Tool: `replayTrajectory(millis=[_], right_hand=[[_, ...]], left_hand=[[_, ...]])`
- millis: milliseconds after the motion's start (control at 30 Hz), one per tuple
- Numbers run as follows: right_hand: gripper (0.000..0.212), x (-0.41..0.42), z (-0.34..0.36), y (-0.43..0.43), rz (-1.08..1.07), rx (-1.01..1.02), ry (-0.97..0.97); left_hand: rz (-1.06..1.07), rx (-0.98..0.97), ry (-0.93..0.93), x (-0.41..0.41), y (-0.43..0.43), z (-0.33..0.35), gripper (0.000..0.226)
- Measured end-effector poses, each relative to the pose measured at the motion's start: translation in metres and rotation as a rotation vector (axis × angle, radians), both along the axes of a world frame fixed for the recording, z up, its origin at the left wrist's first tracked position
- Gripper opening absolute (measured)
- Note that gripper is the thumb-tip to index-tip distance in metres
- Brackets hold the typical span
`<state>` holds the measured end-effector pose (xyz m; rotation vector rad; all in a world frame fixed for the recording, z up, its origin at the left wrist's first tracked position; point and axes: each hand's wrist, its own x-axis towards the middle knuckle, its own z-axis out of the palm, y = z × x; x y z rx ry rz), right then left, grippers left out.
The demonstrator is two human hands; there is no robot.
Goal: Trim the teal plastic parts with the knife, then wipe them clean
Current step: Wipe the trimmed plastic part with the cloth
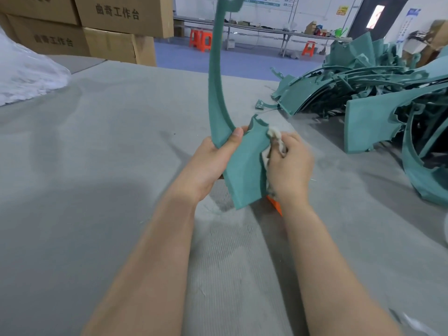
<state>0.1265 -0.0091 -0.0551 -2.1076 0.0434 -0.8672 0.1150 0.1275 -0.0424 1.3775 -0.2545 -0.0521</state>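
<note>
My left hand [208, 163] grips a long curved teal plastic part [244, 166] at its wide lower end, thumb across the front. The part's narrow arm rises upright past the top of the view. My right hand [289, 169] holds a bunched white cloth [349, 139] against the part's right edge. An orange object [275, 204], perhaps the knife's handle, shows on the table below my right wrist, mostly hidden.
A large pile of teal plastic parts [378, 98] fills the right side of the grey felt-covered table [109, 154]. Cardboard boxes [109, 27] stack at the back left beside white plastic wrap [24, 71]. Orange stools [201, 40] and benches stand beyond.
</note>
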Motion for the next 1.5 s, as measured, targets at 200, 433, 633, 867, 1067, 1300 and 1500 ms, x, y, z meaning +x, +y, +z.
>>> replayTrajectory(millis=[200, 433, 633, 867, 1067, 1300, 1500], right_hand=[[0.014, -0.001, 0.011, -0.026, -0.118, 0.404, -0.053], [0.040, -0.002, 0.005, -0.002, 0.212, -0.163, 0.044], [0.033, 0.005, -0.004, -0.013, -0.017, -0.067, 0.009], [0.046, 0.009, -0.005, -0.029, -0.087, 0.387, 0.260], [0.043, 0.003, 0.001, -0.033, -0.024, 0.752, 0.136], [0.051, 0.002, -0.005, -0.010, 0.379, -0.055, 0.221], [0.032, 0.005, -0.011, -0.014, 0.139, -0.104, 0.036]], left_hand=[[0.076, -0.154, 0.012, 0.003, 0.007, 0.007, 0.022], [0.005, -0.138, -0.044, -0.001, 0.004, 0.006, 0.028], [-0.062, -0.092, -0.072, -0.004, 0.004, 0.006, 0.023], [-0.102, -0.030, -0.044, -0.003, 0.000, 0.002, 0.024], [0.078, -0.181, 0.031, 0.004, 0.007, 0.003, 0.020], [0.149, -0.205, 0.023, 0.003, 0.007, 0.005, 0.021], [0.089, -0.195, -0.013, 0.003, 0.005, 0.005, 0.022]])
